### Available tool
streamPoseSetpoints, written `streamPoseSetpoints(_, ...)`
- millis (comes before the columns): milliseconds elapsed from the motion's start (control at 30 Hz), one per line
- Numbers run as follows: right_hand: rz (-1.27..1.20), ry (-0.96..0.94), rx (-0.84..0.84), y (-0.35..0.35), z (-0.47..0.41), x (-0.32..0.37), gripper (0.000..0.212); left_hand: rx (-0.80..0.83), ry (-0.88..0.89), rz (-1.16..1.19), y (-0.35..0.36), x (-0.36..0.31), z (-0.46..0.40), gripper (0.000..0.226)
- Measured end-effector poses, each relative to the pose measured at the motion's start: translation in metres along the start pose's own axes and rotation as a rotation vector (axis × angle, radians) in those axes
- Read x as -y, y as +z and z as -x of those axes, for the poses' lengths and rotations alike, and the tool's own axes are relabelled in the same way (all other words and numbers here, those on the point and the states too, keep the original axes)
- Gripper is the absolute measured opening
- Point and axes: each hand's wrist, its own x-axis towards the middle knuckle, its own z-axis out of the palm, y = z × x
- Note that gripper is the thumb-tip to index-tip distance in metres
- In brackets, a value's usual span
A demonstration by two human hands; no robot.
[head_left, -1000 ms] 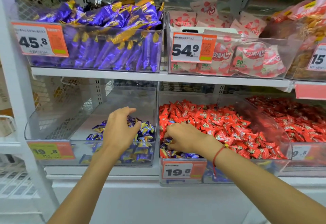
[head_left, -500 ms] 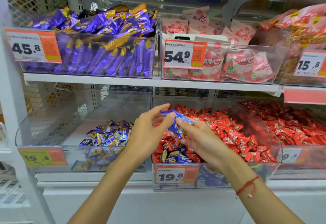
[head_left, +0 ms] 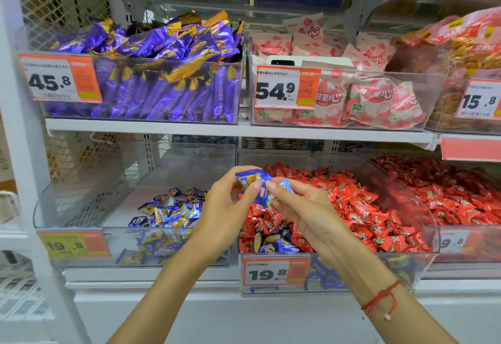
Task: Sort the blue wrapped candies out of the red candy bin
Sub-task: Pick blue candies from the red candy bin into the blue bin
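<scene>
1. The blue wrapped candies (head_left: pixel 260 189) are partly covered by the fingertips pinching them; their count cannot be told.
2. The print on the yellow price tag (head_left: pixel 73 244) at the left bin's front edge is blurred.
3. The far-right bin (head_left: pixel 461 243) is cut off by the picture's right edge.
4. The blue candies (head_left: pixel 279 244) at the red candy bin's (head_left: pixel 423 259) front left corner are half buried.
</scene>
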Motion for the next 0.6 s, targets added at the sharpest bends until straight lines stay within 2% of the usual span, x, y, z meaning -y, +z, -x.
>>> streamPoseSetpoints(100,0.084,-0.055,0.020,0.008,0.002,-0.001,0.016,-0.078,-0.003,-0.019,-0.017,0.001,-0.005,0.018)
streamPoseSetpoints(200,0.226,-0.106,-0.003,0.026,-0.003,-0.004,0.009,-0.211,-0.017,-0.198,-0.038,0.015,-0.011,0.018)
streamPoseSetpoints(267,0.327,-0.228,-0.030,0.045,-0.014,-0.009,0.006,-0.286,-0.030,-0.287,-0.048,0.025,-0.016,0.020)
streamPoseSetpoints(333,0.562,-0.441,-0.035,0.060,-0.033,-0.017,0.008,-0.263,-0.104,-0.356,-0.059,0.034,-0.018,0.027)
streamPoseSetpoints(367,0.710,-0.488,0.012,0.065,-0.042,-0.021,0.008,-0.196,-0.192,-0.412,-0.064,0.036,-0.017,0.036)
streamPoseSetpoints(433,0.971,-0.440,0.169,0.064,-0.057,-0.031,0.026,-0.024,-0.417,-0.522,-0.072,0.044,-0.015,0.058)
streamPoseSetpoints(467,1.048,-0.381,0.222,0.060,-0.060,-0.032,0.034,0.014,-0.480,-0.552,-0.075,0.047,-0.014,0.063)
streamPoseSetpoints(533,1.062,-0.360,0.238,0.047,-0.058,-0.030,0.039,-0.035,-0.456,-0.597,-0.076,0.047,-0.014,0.055)
streamPoseSetpoints(600,1.036,-0.413,0.206,0.027,-0.050,-0.026,0.036,-0.133,-0.324,-0.605,-0.068,0.037,-0.013,0.040)
